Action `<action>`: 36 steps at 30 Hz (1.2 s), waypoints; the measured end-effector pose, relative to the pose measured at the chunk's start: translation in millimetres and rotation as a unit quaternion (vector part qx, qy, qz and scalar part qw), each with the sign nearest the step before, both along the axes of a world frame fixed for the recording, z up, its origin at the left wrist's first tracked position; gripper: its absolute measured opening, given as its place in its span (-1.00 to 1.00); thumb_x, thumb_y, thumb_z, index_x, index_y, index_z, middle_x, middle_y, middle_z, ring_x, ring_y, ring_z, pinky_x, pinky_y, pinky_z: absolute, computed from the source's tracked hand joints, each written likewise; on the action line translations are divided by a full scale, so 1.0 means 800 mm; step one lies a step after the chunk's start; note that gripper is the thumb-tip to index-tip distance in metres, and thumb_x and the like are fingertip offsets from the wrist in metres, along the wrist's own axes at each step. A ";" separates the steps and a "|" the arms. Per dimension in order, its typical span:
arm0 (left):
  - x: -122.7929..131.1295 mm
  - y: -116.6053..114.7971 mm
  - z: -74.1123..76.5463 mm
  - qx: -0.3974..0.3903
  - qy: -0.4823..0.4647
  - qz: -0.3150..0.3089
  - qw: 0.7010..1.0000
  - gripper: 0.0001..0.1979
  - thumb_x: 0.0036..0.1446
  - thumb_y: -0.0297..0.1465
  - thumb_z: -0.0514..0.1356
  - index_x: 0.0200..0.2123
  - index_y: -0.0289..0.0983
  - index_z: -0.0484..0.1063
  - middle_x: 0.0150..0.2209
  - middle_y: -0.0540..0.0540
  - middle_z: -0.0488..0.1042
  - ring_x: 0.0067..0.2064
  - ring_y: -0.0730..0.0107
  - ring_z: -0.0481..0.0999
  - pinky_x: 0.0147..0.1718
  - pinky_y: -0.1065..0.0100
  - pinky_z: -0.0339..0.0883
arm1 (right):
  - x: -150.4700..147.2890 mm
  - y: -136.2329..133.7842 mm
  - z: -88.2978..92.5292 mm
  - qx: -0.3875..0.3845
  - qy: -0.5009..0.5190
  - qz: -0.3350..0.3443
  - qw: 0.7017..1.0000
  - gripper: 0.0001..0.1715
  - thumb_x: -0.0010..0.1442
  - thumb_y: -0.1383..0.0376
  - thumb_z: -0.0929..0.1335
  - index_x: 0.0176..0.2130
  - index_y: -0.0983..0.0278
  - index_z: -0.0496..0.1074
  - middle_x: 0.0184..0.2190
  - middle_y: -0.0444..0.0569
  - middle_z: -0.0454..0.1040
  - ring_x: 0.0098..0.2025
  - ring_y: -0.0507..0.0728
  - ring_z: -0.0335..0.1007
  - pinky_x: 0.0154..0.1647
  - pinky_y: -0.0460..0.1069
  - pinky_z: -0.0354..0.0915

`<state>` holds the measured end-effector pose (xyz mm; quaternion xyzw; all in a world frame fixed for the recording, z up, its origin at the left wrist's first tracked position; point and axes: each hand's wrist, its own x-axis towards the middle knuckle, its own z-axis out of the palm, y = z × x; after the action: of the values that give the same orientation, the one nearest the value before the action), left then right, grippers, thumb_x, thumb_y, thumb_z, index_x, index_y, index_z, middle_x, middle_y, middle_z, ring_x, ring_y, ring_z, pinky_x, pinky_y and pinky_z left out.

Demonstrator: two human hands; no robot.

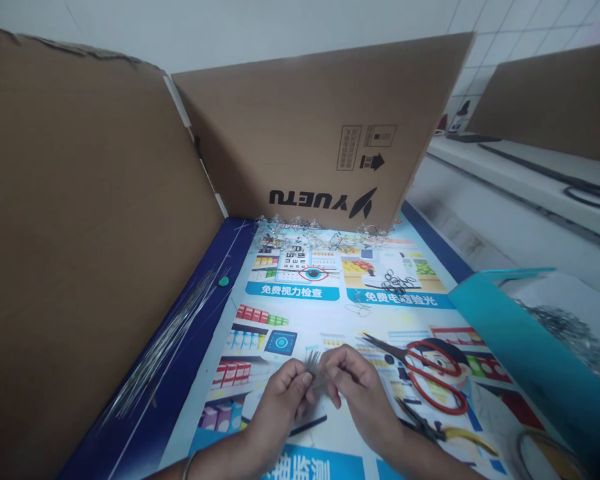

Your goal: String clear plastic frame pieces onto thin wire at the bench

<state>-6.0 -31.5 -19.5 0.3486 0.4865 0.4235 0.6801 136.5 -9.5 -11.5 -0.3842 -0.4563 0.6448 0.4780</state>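
A small bunch of thin metal wires [312, 361] is pinched between the thumb and fingers of my left hand [279, 403], its tips fanning upward. My right hand [356, 390] is close beside it, thumb and fingertips pressed together at the bunch's right side. What the right fingertips grip is blurred, and I cannot make it out. Red-handled scissors [414, 371] lie to the right of my hands. Below them are pliers with yellow handles [464, 436], partly behind my right forearm.
Long straight wires [167, 337] lie at left by a green disc [223, 281]. Bent wire pieces [325, 239] line the back cardboard panel [300, 140]; dark wire loops [397, 283] sit nearer. A teal box [525, 353] holds tangled wire [570, 330]. A wire coil [545, 443] lies lower right.
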 end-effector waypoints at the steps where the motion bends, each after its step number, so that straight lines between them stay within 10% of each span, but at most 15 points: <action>1: 0.000 0.000 0.000 0.000 -0.001 0.000 1.000 -0.75 0.09 -0.26 0.13 -0.51 -0.28 0.18 -0.63 0.10 0.23 -0.63 0.62 0.04 -0.63 0.50 -0.10 | 0.000 0.000 0.000 -0.005 0.013 0.010 1.000 -0.81 0.13 0.22 0.30 -0.43 0.28 0.28 -0.38 -0.11 0.36 -0.64 -0.10 0.12 -0.61 -0.12 0.05; 12: 0.003 -0.001 0.006 0.013 -0.007 -0.021 1.000 -0.67 0.00 -0.16 0.18 -0.52 -0.28 0.19 -0.64 0.10 0.24 -0.64 0.62 0.05 -0.64 0.51 -0.11 | -0.004 -0.002 0.002 -0.109 0.049 0.012 0.993 -0.79 0.15 0.15 0.28 -0.29 0.25 0.26 -0.55 -0.23 0.29 -0.71 -0.11 0.11 -0.70 -0.16 0.00; 36: 0.001 -0.001 0.000 0.005 -0.007 0.008 1.000 -0.71 0.06 -0.21 0.14 -0.50 -0.28 0.19 -0.63 0.10 0.25 -0.64 0.63 0.03 -0.65 0.51 -0.14 | -0.004 -0.002 0.005 -0.059 -0.011 -0.023 0.998 -0.77 0.08 0.21 0.34 -0.48 0.29 0.25 -0.52 -0.19 0.30 -0.68 -0.12 0.05 -0.69 -0.15 -0.04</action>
<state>-5.5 -32.6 -19.8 0.3450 0.4822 0.4340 0.6783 133.1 -10.9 -7.5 -0.4294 -0.4137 0.6551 0.4641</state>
